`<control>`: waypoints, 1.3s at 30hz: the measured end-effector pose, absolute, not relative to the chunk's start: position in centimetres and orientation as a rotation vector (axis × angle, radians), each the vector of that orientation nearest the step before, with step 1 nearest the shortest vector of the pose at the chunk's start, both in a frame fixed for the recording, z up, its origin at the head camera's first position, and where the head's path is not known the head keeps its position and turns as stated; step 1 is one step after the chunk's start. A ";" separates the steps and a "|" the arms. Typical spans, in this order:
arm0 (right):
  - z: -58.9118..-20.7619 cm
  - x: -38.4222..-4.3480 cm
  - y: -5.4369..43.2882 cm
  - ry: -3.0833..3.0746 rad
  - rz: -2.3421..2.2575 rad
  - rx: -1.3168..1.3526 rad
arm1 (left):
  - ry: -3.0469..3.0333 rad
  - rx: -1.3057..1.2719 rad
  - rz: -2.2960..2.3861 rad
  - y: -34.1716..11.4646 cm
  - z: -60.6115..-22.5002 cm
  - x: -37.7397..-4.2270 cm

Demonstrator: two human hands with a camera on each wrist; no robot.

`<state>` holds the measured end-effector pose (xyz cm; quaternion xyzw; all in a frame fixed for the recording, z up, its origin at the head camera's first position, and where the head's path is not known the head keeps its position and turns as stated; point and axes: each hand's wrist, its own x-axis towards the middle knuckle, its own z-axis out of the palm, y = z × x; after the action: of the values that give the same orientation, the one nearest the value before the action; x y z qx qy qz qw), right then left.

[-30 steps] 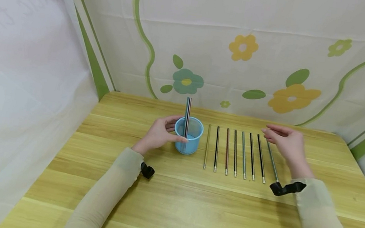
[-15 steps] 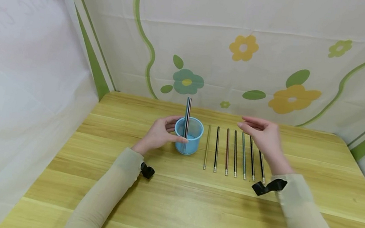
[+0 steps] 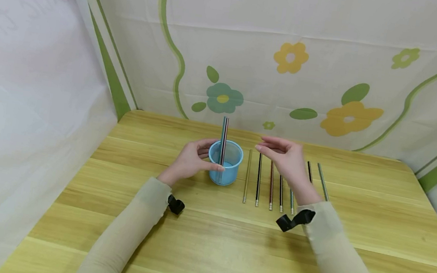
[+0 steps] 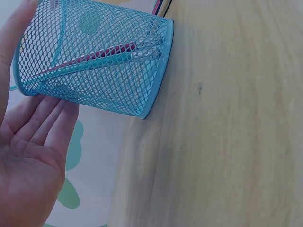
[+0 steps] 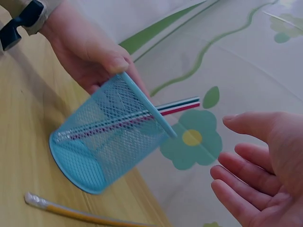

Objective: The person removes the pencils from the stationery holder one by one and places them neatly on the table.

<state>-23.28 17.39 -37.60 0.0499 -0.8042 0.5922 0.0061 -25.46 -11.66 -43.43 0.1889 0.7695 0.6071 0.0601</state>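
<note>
A light blue mesh pencil cup (image 3: 230,175) stands upright on the table, holding pencils (image 3: 225,130) in teal, red and dark tones that lean against its left side. My left hand (image 3: 191,158) grips the cup, thumb near the rim in front and fingers round the back. Several pencils lie in a row right of it, among them a gold one (image 3: 247,178), a black one (image 3: 259,179) and a maroon one (image 3: 271,186). Over that row hovers my right hand (image 3: 285,161), holding nothing, its fingers loosely bent; in the right wrist view the palm (image 5: 284,170) faces the cup.
At the row's right end lie another black pencil (image 3: 310,170) and a teal pencil (image 3: 323,180), partly covered by my right arm. The wooden table (image 3: 218,258) meets a white flowered cloth (image 3: 253,67) at its back edge.
My right hand has moved left from the row's right end, above the pencils toward the cup, uncovering the teal pencil there. The left hand and the cup have stayed in place.
</note>
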 end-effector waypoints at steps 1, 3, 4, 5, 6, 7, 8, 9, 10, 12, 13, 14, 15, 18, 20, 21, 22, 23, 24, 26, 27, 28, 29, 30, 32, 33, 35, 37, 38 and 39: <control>-37.7 -23.4 17.0 -2.508 1.869 0.159 | 2.330 0.573 1.837 -11.7 -43.4 -25.5; -37.9 -23.6 16.3 -2.501 1.883 0.171 | 2.331 0.576 1.837 -11.7 -43.5 -25.5; -38.0 -23.7 15.9 -2.497 1.890 0.178 | 2.331 0.577 1.837 -11.7 -43.5 -25.6; -38.0 -23.8 15.6 -2.497 1.892 0.184 | 2.329 0.578 1.839 -11.7 -43.5 -25.6; -38.1 -23.9 15.3 -2.496 1.893 0.189 | 2.326 0.580 1.841 -11.7 -43.5 -25.6; -38.1 -24.0 15.0 -2.495 1.896 0.198 | 2.323 0.582 1.844 -11.7 -43.5 -25.6; -38.1 -24.1 14.7 -2.493 1.899 0.208 | 2.319 0.584 1.847 -11.7 -43.5 -25.6; -38.1 -24.2 14.5 -2.498 1.897 0.218 | 2.314 0.586 1.851 -11.7 -43.5 -25.6; -38.1 -24.3 14.2 -2.499 1.899 0.225 | 2.313 0.588 1.851 -11.7 -43.5 -25.6; -38.1 -24.5 13.8 -2.510 1.892 0.239 | 2.312 0.591 1.851 -11.7 -43.5 -25.5; -38.0 -24.6 13.5 -2.514 1.892 0.247 | 2.313 0.592 1.851 -11.7 -43.5 -25.5; -38.0 -24.7 13.3 -2.518 1.888 0.254 | 2.314 0.594 1.850 -11.7 -43.4 -25.5; -37.9 -24.8 13.1 -2.525 1.882 0.256 | 2.315 0.597 1.849 -11.7 -43.4 -25.5; -37.7 -25.2 12.5 -2.535 1.886 0.268 | 2.318 0.603 1.846 -11.7 -43.4 -25.4; -37.7 -25.5 12.2 -2.540 1.889 0.278 | 2.319 0.608 1.844 -11.7 -43.5 -25.5; -37.8 -25.7 12.1 -2.544 1.888 0.280 | 2.319 0.608 1.843 -11.7 -43.5 -25.5; -37.8 -25.8 12.0 -2.545 1.889 0.286 | 2.321 0.607 1.841 -11.7 -43.4 -25.5; -37.8 -26.0 11.9 -2.551 1.889 0.285 | 2.323 0.606 1.839 -11.7 -43.4 -25.5; -37.9 -26.1 11.8 -2.559 1.885 0.283 | 2.323 0.608 1.838 -11.7 -43.4 -25.5; -38.0 -26.5 11.6 -2.573 1.872 0.282 | 2.324 0.607 1.837 -11.7 -43.4 -25.5; -38.0 -26.6 11.5 -2.579 1.872 0.280 | 2.324 0.607 1.837 -11.7 -43.4 -25.5; -38.0 -26.7 11.3 -2.585 1.869 0.279 | 2.324 0.607 1.837 -11.7 -43.4 -25.5; -38.1 -26.8 11.2 -2.592 1.866 0.277 | 2.325 0.607 1.837 -11.7 -43.4 -25.5; -38.2 -27.0 11.1 -2.594 1.863 0.276 | 2.325 0.607 1.838 -11.6 -43.4 -25.5; -38.4 -27.2 10.8 -2.593 1.865 0.269 | 2.325 0.602 1.838 -11.6 -43.4 -25.4; -38.5 -27.3 10.6 -2.588 1.866 0.264 | 2.325 0.600 1.837 -11.6 -43.4 -25.4; -38.8 -27.4 10.3 -2.575 1.871 0.257 | 2.327 0.598 1.837 -11.6 -43.4 -25.4; -38.9 -27.4 10.1 -2.560 1.879 0.248 | 2.326 0.598 1.837 -11.6 -43.4 -25.4; -39.0 -27.4 9.9 -2.554 1.882 0.245 | 2.325 0.599 1.837 -11.6 -43.4 -25.4; -39.0 -27.4 9.8 -2.548 1.886 0.243 | 2.325 0.601 1.838 -11.6 -43.4 -25.4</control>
<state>-27.35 9.80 -39.00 0.0764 -0.8012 0.5932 -0.0187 -25.36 -11.57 -43.39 0.1984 0.7675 0.6068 0.0589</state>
